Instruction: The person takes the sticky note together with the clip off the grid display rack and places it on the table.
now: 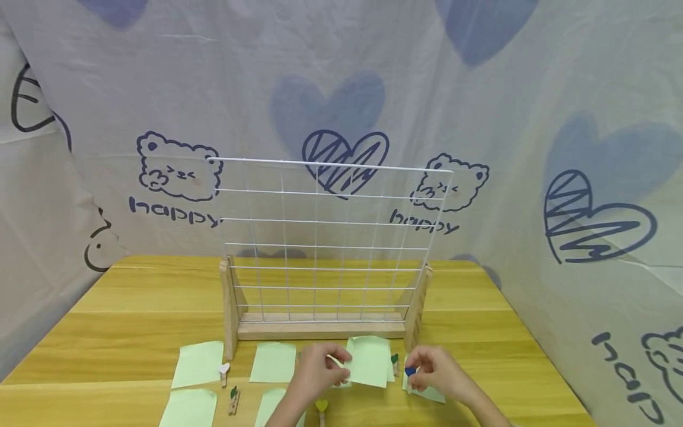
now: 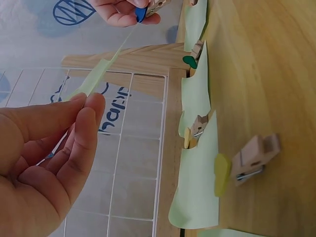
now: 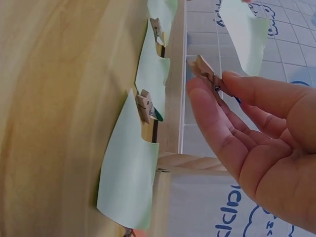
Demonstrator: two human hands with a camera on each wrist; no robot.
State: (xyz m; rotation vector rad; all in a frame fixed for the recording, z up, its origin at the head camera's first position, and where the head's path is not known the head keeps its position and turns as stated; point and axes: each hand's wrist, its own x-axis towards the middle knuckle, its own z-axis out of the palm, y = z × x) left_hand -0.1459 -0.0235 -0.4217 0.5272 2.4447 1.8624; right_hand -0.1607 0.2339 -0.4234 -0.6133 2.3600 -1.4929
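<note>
My left hand (image 1: 319, 372) pinches a pale green paper note (image 1: 368, 360) by its left edge, between thumb and fingers, raised above the table. In my right hand (image 1: 440, 375), thumb and fingertips grip a small wooden clothespin (image 3: 210, 76) with a blue heart (image 1: 410, 372) on it. The left wrist view catches the note edge-on, its far corner close to the blue heart. Behind both hands stands a white wire grid (image 1: 315, 222) in a wooden stand (image 1: 320, 331). Under my right hand lies another green note (image 1: 433, 394).
More green notes (image 1: 198, 363) lie in rows on the wooden table (image 1: 107, 356). Between them are small clothespins: one with a white heart (image 1: 223, 369), one yellow (image 1: 321, 406), and green ones (image 1: 233, 394). A patterned cloth (image 1: 341, 47) hangs behind and at the sides.
</note>
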